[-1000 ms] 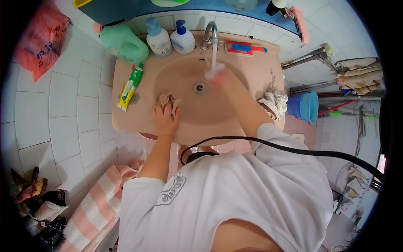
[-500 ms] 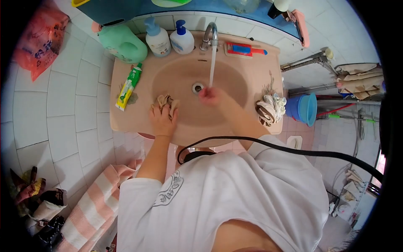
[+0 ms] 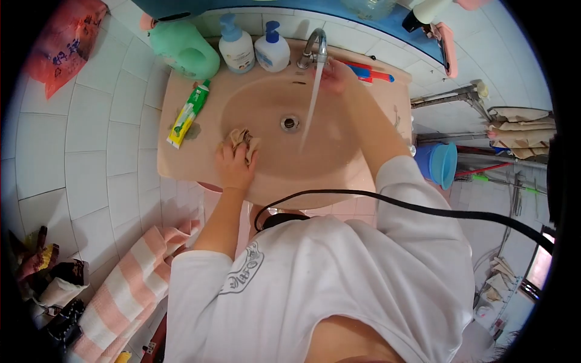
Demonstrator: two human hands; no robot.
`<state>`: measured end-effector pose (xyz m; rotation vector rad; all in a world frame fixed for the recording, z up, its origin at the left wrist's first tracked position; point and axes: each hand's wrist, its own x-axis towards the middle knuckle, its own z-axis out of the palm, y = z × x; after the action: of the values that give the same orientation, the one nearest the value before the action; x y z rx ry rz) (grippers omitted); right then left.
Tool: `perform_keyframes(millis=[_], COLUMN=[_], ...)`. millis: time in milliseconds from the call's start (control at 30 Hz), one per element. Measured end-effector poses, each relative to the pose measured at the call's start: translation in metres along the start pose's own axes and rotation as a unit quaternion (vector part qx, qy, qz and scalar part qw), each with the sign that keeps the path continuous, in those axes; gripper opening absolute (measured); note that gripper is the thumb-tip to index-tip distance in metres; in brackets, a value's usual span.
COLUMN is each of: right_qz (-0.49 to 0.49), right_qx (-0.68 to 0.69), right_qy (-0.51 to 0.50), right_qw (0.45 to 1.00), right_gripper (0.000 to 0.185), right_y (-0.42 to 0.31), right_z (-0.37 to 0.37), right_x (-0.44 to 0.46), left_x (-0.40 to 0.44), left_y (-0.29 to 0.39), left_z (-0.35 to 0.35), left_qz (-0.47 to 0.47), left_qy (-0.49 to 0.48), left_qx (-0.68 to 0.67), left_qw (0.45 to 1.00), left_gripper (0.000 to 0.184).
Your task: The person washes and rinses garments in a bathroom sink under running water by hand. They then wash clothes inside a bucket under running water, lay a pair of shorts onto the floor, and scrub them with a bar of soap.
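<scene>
Our left hand (image 3: 236, 170), fingers bent, has loose hold of a crumpled beige cloth (image 3: 244, 140) against the left side of the sink (image 3: 327, 142), just left of the frame's centre. Our right hand (image 3: 339, 77) is at top centre, beside the faucet (image 3: 316, 37); it is blurred, and we cannot tell how far its fingers are closed or whether they grip anything. Water (image 3: 311, 112) runs from the spout into the basin, right of the drain (image 3: 290, 123). At upper left we see a yellow-green tube (image 3: 189, 115) and two pump bottles, white with blue tops.
</scene>
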<state>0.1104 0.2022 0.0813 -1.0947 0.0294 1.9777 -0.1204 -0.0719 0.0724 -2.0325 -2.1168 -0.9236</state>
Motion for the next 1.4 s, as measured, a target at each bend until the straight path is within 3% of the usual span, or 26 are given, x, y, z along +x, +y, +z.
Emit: perform_keyframes(millis=[67,133,200,267,333,400,433,467,500,533,567,633,767,833,967,1033,1067,1133,1200,1233,1300,1333,1400], right_qz=[-0.008,0.075,0.044,0.049,0.038,-0.014,-0.145,-0.241,-0.321,-0.410,-0.298,-0.307,-0.234,-0.323,-0.266,-0.254,-0.264,-0.477,-0.617,-0.621,-0.660,-0.664,-0.585], right_qx=[-0.057,-0.140,-0.237,-0.230,-0.279,-0.250,-0.276,-0.486,-0.664,-0.708,-0.779,-0.827,-0.835,-0.867,-0.889,-0.813,-0.813,-0.685,-0.606,-0.603,-0.623,-0.620,-0.667], right_qy=[0.006,0.000,0.024,0.051,0.021,-0.059,-0.048,-0.023,0.002,-0.008,-0.020,-0.088,-0.037,-0.052,-0.043,-0.042,-0.039,0.033,0.092,0.092,0.108,0.109,0.062], right_qw=[0.998,0.987,0.970,0.971,0.959,0.966,0.949,0.840,0.675,0.575,0.551,0.463,0.497,0.376,0.371,0.522,0.518,0.550,0.494,0.492,0.405,0.405,0.457], right_gripper=[0.023,0.024,0.023,0.019,0.020,0.016,0.014,0.014,0.016,0.021,0.025,0.028,0.032,0.034,0.038,0.043,0.043,0.046,0.047,0.047,0.040,0.040,0.031], right_y=[-0.015,-0.036,-0.048,-0.046,-0.045,-0.039,-0.012,0.009,0.033,0.067,0.091,0.131,0.172,0.174,0.169,0.156,0.143,0.113,0.070,0.056,0.030,0.022,0.010], right_z=[-0.004,0.006,0.017,0.066,0.068,0.035,0.016,-0.002,-0.021,-0.050,-0.078,-0.106,-0.147,-0.138,-0.124,-0.115,-0.106,-0.077,-0.034,-0.022,0.000,0.006,0.013], right_x=[0.013,0.030,0.043,-0.004,-0.008,0.022,0.021,0.017,0.014,0.007,0.009,-0.017,0.001,-0.012,-0.017,-0.029,-0.029,-0.040,-0.044,-0.036,-0.019,-0.016,-0.015], left_x=[-0.001,0.001,-0.001,-0.001,-0.001,-0.003,-0.003,-0.002,-0.001,0.000,0.000,-0.002,-0.005,-0.005,-0.003,-0.005,-0.004,-0.002,-0.002,-0.001,0.000,0.000,0.002], left_y=[0.002,0.004,0.002,0.000,-0.001,-0.002,-0.002,-0.003,-0.003,-0.002,-0.003,-0.006,-0.008,-0.006,-0.003,-0.005,-0.006,-0.008,-0.006,-0.004,-0.002,-0.001,-0.001], left_z=[-0.001,-0.003,-0.002,0.002,0.003,0.003,0.003,0.004,0.004,0.003,0.002,0.006,0.011,0.010,0.008,0.008,0.010,0.011,0.008,0.006,0.003,0.003,0.003], left_qz=[-0.013,-0.014,-0.013,-0.026,-0.017,-0.009,-0.008,-0.008,-0.011,-0.005,0.002,0.001,-0.011,-0.016,-0.021,-0.017,-0.016,-0.012,-0.012,-0.017,-0.018,-0.013,-0.005], left_qy=[-0.015,-0.009,-0.010,-0.025,-0.022,-0.017,-0.019,-0.018,-0.017,-0.014,-0.013,-0.013,-0.021,-0.020,-0.021,-0.019,-0.018,-0.020,-0.029,-0.035,-0.036,-0.033,-0.032], left_qx=[-0.013,0.011,0.032,-0.004,0.004,0.011,0.008,0.006,0.008,0.012,0.015,0.006,-0.012,-0.010,-0.011,-0.014,-0.019,-0.031,-0.040,-0.032,-0.021,-0.013,-0.005], left_qw=[1.000,1.000,0.999,0.999,1.000,1.000,1.000,1.000,1.000,1.000,1.000,1.000,1.000,1.000,0.999,1.000,1.000,0.999,0.999,0.999,0.999,0.999,0.999], left_gripper=[0.034,0.032,0.030,0.033,0.033,0.033,0.034,0.034,0.034,0.035,0.035,0.035,0.034,0.034,0.034,0.034,0.034,0.035,0.035,0.035,0.036,0.036,0.035])
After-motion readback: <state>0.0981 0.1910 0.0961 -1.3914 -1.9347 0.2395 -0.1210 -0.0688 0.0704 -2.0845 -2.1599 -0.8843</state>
